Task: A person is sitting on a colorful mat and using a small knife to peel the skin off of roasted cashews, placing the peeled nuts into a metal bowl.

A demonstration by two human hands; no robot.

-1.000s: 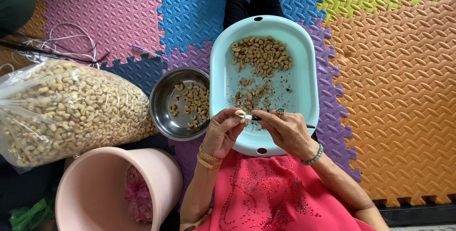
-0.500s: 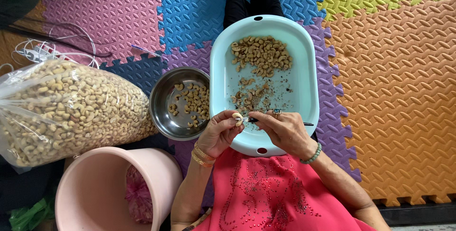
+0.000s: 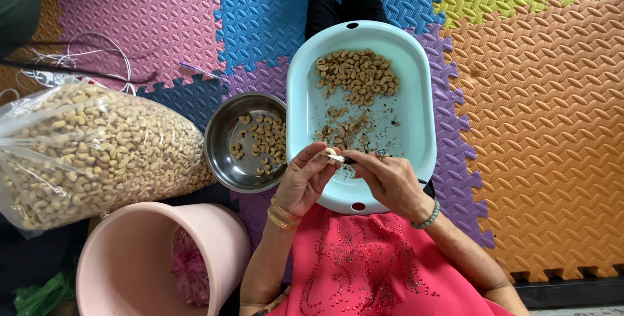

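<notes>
Cashews filled most of the scene, and the pale blue oval tub (image 3: 422, 82) served as the landmark for all of it. Over the tub's near rim, the left hand (image 3: 304, 183) had its fingers curled shut around a single cashew nut (image 3: 330, 153), pinched at the fingertips. Just beside it, also over the near rim, the right hand (image 3: 389, 183) had its fingers closed on a small dark-handled tool (image 3: 349, 159) whose tip met the nut; how the blade was shaped could not be told. The two hands touched at the nut.

Inside the tub, a heap of unpeeled cashews (image 3: 359, 74) lay toward the far end, and a scatter of brown skins and bits (image 3: 344, 131) lay nearer the hands. Touching the tub's left side sat a round steel bowl (image 3: 224, 153) with a thin layer of pale peeled nuts (image 3: 263, 142). Farther left of the tub, past the bowl, lay a big clear plastic bag of cashews (image 3: 97, 150). Left of the tub's near end stood a pink bucket (image 3: 130, 257) with something pink inside. Under the tub spread coloured foam floor mats (image 3: 539, 108), and the person's black-clad legs (image 3: 344, 4) reached out beyond its far end.
</notes>
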